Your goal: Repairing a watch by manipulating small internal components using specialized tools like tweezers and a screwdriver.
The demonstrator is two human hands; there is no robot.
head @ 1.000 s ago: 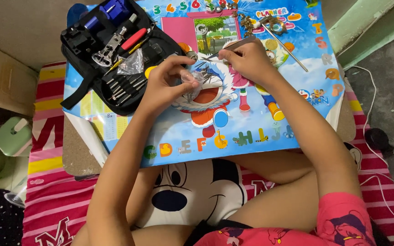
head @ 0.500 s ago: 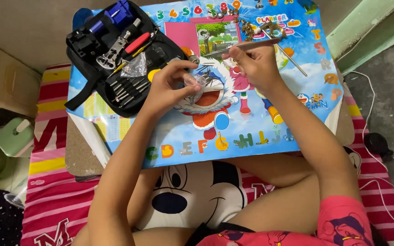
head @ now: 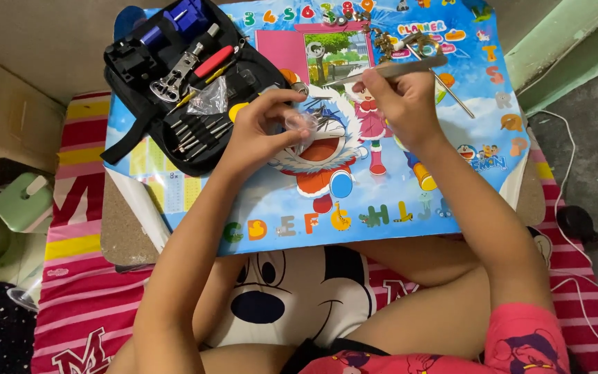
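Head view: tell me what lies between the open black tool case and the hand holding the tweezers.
In the head view, the left hand sits between the tool case and the right hand, pinching a small clear plastic bag over the cartoon mat.

A small clear plastic bag (head: 304, 125) sits pinched between the fingertips (head: 286, 118) of the left hand (head: 261, 131), its film crumpled and see-through. A second clear plastic bag (head: 209, 97), also crumpled, lies inside the open black tool case (head: 140, 62), just beyond and to the left of those fingers. Beneath the fingers of both hands spreads a glossy blue cartoon poster (head: 451, 166), rectangular, edged with multicoloured letters and numerals.
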